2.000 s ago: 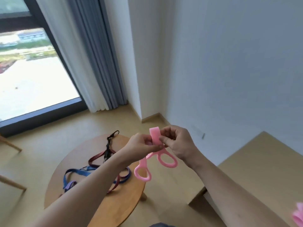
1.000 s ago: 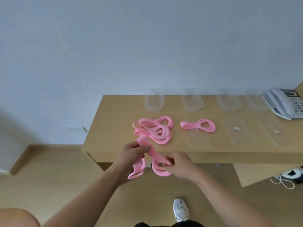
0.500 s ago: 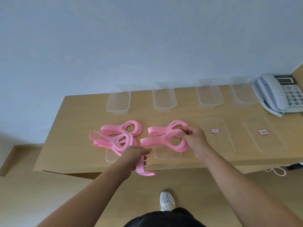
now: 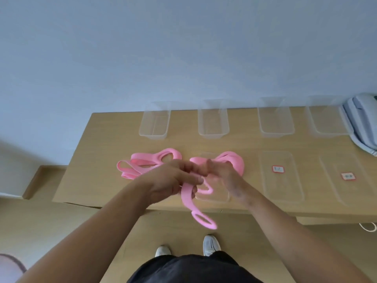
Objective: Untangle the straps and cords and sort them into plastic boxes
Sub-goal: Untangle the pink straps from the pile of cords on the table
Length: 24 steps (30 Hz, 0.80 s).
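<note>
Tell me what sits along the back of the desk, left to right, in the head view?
First box → second box → third box → fourth box → phone.

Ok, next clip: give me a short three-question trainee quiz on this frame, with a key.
1. True or false: the four clear plastic boxes along the wall are all empty.
2. The free end of the pink looped strap gripped by the left hand and right hand hangs: A) over the wooden desk's front edge; B) inside a box; C) round a wrist.
3. How many flat clear lids show a red-bordered label?
Key: 1 true; 2 A; 3 two.
</note>
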{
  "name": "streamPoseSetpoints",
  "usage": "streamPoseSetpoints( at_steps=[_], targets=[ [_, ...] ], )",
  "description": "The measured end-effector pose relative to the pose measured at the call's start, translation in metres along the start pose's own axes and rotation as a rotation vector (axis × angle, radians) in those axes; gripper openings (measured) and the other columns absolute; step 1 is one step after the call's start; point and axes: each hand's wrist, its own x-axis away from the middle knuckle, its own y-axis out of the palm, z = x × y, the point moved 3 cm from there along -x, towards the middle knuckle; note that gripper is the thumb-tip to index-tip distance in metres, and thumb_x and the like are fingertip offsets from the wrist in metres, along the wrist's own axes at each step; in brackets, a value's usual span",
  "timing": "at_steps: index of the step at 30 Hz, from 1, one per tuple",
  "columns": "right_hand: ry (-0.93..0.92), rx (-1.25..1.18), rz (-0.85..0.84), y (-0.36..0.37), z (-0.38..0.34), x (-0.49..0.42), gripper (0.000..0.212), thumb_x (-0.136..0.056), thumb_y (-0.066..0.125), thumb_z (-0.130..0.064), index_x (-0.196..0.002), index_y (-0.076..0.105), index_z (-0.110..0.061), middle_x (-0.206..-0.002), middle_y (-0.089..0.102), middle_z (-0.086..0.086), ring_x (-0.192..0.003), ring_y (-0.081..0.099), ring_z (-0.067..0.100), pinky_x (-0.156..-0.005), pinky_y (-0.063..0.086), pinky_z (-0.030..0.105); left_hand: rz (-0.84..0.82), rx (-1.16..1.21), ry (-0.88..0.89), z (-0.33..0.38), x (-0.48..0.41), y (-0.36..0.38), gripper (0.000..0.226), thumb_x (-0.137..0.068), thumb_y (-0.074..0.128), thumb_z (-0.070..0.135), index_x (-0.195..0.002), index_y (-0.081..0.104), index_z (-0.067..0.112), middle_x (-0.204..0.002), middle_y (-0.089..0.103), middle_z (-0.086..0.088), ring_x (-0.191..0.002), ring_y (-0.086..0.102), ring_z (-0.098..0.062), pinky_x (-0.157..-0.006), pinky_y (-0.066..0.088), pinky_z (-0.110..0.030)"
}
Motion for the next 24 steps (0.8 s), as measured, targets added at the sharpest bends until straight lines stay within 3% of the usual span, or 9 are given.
streamPoseSetpoints(
  at_steps=[2,5,7,10,12,14,16,21,24],
  targets=[
    [0.04,-0.1,-0.116,0.012,0.0,0.006,0.059,-0.094,0.047,-0.059,-0.09,0.066,-0.003,-0.076,0.062,0.016,-0.073,0.064,0.02,-0.078,0.05,0.03,0.032,0.13,0.058,0.014,-0.001,-0.003,0.032,-0.079,0.072,-0.01,-0.11,0.073,0.001,-0.094,0.073,-0.015,-0.077,0.072,-0.025,-0.069,0.061,-0.033],
    [0.052,-0.167,-0.103,0.014,0.009,0.012,0.064,-0.093,0.047,-0.062,-0.119,0.065,-0.006,-0.105,0.07,0.019,-0.097,0.064,0.036,-0.098,0.048,0.05,0.107,0.202,0.153,0.028,-0.003,-0.01,0.052,-0.069,0.074,-0.015,-0.119,0.07,0.002,-0.098,0.069,-0.017,-0.085,0.071,-0.027,-0.075,0.063,-0.041],
    [-0.002,-0.056,-0.11,0.015,0.011,0.016,0.06,-0.086,0.067,-0.057,-0.128,0.061,-0.014,-0.111,0.07,0.016,-0.101,0.066,0.033,-0.099,0.05,0.048,0.122,0.178,0.187,0.033,-0.004,-0.013,0.059,-0.072,0.069,-0.026,-0.124,0.067,0.003,-0.097,0.068,-0.016,-0.087,0.069,-0.027,-0.083,0.064,-0.046],
    [-0.001,0.129,-0.035,0.018,0.017,0.022,0.081,-0.067,0.09,-0.03,-0.137,0.051,-0.027,-0.112,0.071,0.003,-0.106,0.068,0.02,-0.098,0.054,0.043,0.141,0.078,0.19,0.037,-0.007,-0.016,0.063,-0.075,0.063,-0.034,-0.125,0.066,0.004,-0.096,0.067,-0.017,-0.085,0.07,-0.03,-0.086,0.064,-0.048],
    [-0.004,0.234,0.007,0.02,0.022,0.024,0.082,-0.061,0.089,-0.022,-0.135,0.053,-0.03,-0.113,0.069,0.0,-0.106,0.066,0.018,-0.095,0.055,0.038,0.148,-0.037,0.189,0.036,-0.007,-0.017,0.066,-0.074,0.063,-0.034,-0.127,0.065,0.005,-0.096,0.068,-0.017,-0.082,0.071,-0.029,-0.078,0.065,-0.041],
    [-0.012,0.286,0.042,0.024,0.024,0.029,0.074,-0.062,0.085,-0.015,-0.13,0.056,-0.025,-0.112,0.067,0.008,-0.104,0.064,0.027,-0.091,0.054,0.043,0.177,-0.21,0.193,0.034,-0.007,-0.019,0.066,-0.075,0.065,-0.031,-0.129,0.064,0.007,-0.095,0.069,-0.016,-0.08,0.07,-0.023,-0.07,0.064,-0.032],
    [0.003,0.297,0.071,0.028,0.026,0.031,0.067,-0.063,0.081,-0.011,-0.126,0.059,-0.021,-0.109,0.067,0.01,-0.1,0.064,0.029,-0.088,0.055,0.042,0.21,-0.382,0.192,0.032,-0.006,-0.022,0.062,-0.078,0.068,-0.025,-0.128,0.063,0.011,-0.095,0.071,-0.014,-0.08,0.071,-0.022,-0.071,0.065,-0.032],
    [0.018,0.258,0.155,0.034,0.026,0.035,0.056,-0.068,0.078,-0.002,-0.119,0.063,-0.02,-0.106,0.067,0.003,-0.09,0.062,0.011,-0.078,0.053,0.024,0.273,-0.795,0.245,0.035,-0.003,-0.034,0.023,-0.092,0.072,0.007,-0.114,0.068,0.013,-0.093,0.074,-0.006,-0.071,0.074,-0.019,-0.07,0.062,-0.031],
    [0.006,0.214,0.169,0.037,0.027,0.038,0.049,-0.074,0.07,0.012,-0.114,0.066,-0.015,-0.093,0.068,0.002,-0.078,0.059,0.01,-0.073,0.051,0.023,0.303,-1.053,0.331,0.044,-0.001,-0.041,0.018,-0.097,0.068,0.021,-0.113,0.075,0.017,-0.107,0.074,0.0,-0.089,0.066,-0.019,-0.077,0.051,-0.032]
  ],
)
